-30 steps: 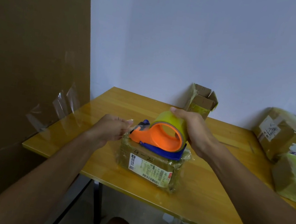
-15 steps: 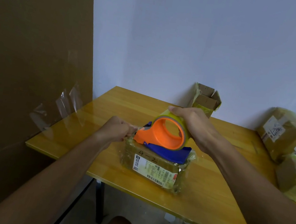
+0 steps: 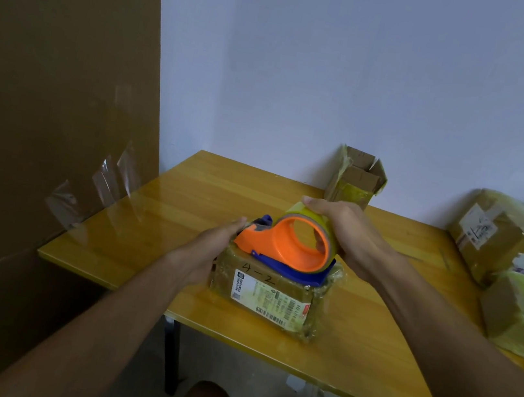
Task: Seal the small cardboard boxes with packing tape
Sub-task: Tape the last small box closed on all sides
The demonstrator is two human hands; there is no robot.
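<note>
The small cardboard box (image 3: 268,293), wrapped in tape, lies near the front edge of the table (image 3: 163,211); "4-2" is handwritten on top above a printed shipping label (image 3: 269,298) with a barcode, its small print unreadable. The right hand (image 3: 347,231) grips the yellow tape roll on the orange-and-blue tape dispenser (image 3: 287,246) resting on the box. The left hand (image 3: 211,252), a fist half a second ago, now lies with straighter fingers against the box's left side, fingertips at the dispenser's nose.

I saw a glossy varnished wood tabletop (image 3: 184,207), smooth orange and blue plastic tape dispenser (image 3: 283,249), shiny yellowish tape roll (image 3: 306,212), matt cardboard box (image 3: 268,293) under crinkled glossy tape, paper label (image 3: 269,298), matt painted wall (image 3: 340,74).
</note>
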